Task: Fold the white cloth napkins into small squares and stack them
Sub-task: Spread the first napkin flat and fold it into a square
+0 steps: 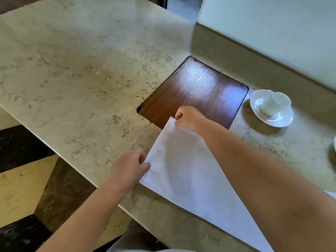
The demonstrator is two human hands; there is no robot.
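Note:
A white cloth napkin (183,171) lies spread on the marble counter (81,70), reaching from its middle toward the near right. My left hand (130,168) pinches the napkin's near left corner. My right hand (188,118) pinches the far left corner, over the edge of a wooden inset panel. My right forearm crosses above the napkin and hides part of its right side. The left edge of the cloth runs straight between the two hands.
A dark wooden panel (200,93) is set into the counter behind the napkin. A white cup lying tipped on a white saucer (271,108) sits to the right. A low backsplash and wall (272,42) close the far right. The counter's front edge drops to a patterned floor (21,188) on the left.

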